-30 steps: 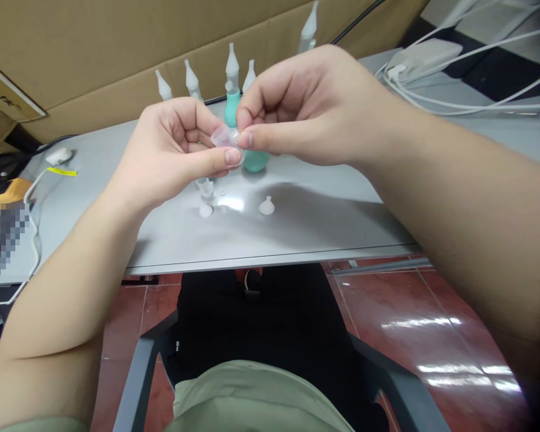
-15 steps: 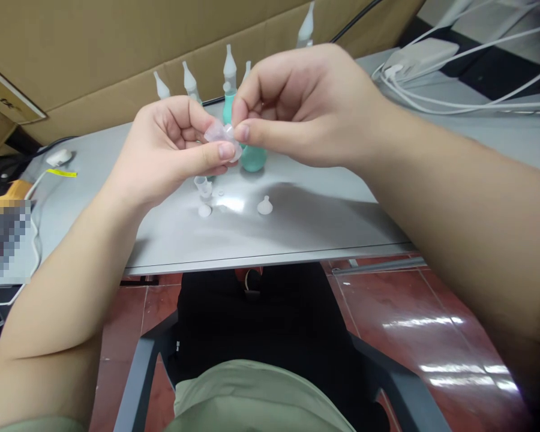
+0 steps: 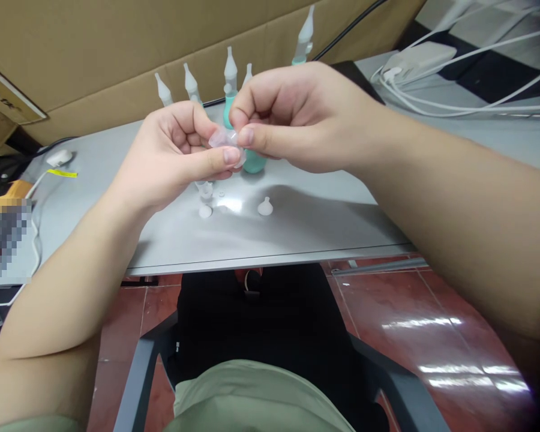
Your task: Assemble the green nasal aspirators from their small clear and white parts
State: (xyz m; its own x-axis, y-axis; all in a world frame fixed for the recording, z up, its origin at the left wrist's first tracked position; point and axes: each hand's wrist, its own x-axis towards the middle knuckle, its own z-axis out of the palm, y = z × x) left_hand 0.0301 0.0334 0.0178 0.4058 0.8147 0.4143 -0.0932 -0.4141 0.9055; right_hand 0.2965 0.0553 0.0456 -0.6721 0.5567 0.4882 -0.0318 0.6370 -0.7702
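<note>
My left hand (image 3: pixel 180 150) is closed, its thumb and forefinger pinching a small translucent plastic piece (image 3: pixel 222 138) above the table. My right hand (image 3: pixel 292 120) meets it there, thumb and forefinger pressed together at the right end of the same piece; the fingertips hide part of it. Just behind the hands is a teal bulb (image 3: pixel 254 162), partly covered. Below them on the table lie a clear plastic fitting (image 3: pixel 204 189), a white disc-like part (image 3: pixel 205 211), a tiny ring (image 3: pixel 221 194) and a white funnel-shaped tip (image 3: pixel 265 207).
Several nasal aspirators with white tips stand at the back, one with a teal bulb (image 3: pixel 229 111) and another (image 3: pixel 305 39) farther right. A cardboard sheet (image 3: pixel 117 48) rises behind the grey table (image 3: pixel 324 234). White cables and an adapter (image 3: pixel 420 60) lie right; a white plug (image 3: pixel 59 158) left.
Both hands have shifted slightly down and right together with the plastic piece, still pinched between them. More of the aspirator at the back right shows now.
</note>
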